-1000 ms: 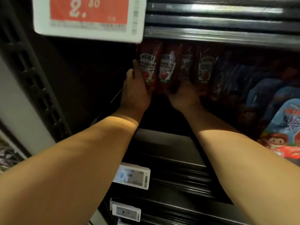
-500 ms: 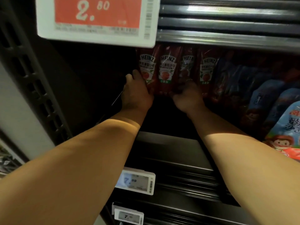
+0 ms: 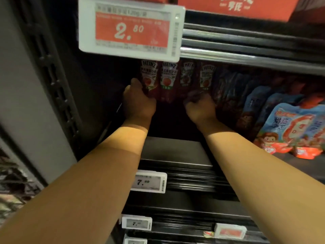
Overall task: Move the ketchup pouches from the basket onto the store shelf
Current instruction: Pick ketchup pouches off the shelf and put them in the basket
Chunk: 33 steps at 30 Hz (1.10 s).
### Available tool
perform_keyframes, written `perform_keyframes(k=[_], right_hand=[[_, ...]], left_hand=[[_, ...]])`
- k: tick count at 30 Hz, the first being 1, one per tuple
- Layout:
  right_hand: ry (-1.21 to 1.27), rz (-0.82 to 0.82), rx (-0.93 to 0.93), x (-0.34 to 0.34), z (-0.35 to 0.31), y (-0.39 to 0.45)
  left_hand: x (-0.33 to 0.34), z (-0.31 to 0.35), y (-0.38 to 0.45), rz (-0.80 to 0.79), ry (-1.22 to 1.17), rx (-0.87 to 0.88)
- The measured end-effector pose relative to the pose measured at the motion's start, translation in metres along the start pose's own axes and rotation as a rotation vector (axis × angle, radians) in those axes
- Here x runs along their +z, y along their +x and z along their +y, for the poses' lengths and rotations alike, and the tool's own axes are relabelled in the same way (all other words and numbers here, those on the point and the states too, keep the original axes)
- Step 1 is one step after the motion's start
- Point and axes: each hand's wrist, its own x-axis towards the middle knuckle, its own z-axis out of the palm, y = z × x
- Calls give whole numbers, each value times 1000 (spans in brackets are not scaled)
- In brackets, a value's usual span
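Several red Heinz ketchup pouches (image 3: 168, 80) stand upright in a row deep on the dark store shelf (image 3: 175, 148). My left hand (image 3: 139, 103) reaches in and grips the lower left side of the leftmost pouch (image 3: 148, 76), thumb up along its edge. My right hand (image 3: 199, 107) is curled at the foot of the pouches on the right of the row (image 3: 206, 76); its fingertips are hidden in shadow. The basket is out of view.
A large white price tag reading 2.80 (image 3: 131, 30) hangs from the shelf rail above. Blue and red sauce pouches (image 3: 292, 127) fill the shelf to the right. Smaller price tags (image 3: 149, 181) sit on lower shelf edges. A grey perforated upright (image 3: 52, 81) bounds the left.
Both hands have slid lower along the pouches; my left thumb no longer lies across the front of the leftmost pouch. The view has tilted up, showing more of the price tag.
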Motion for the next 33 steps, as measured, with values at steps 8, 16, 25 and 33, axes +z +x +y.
perform_keyframes(k=[8,16,25,33], right_hand=[[-220,-134,53,-51,0,-65],[-260,-237,-228,-134,18,-143],[79,-206,-459,-209,94,-230],[2,-555,-24,-203,256,-344]], left_hand=[[-20,5,-18,-122,-39,-77],[-80,13,-72,-327,249,91],[-150,31,-247,-66,223,239],[-102,-35,-444,-479,245,-218]])
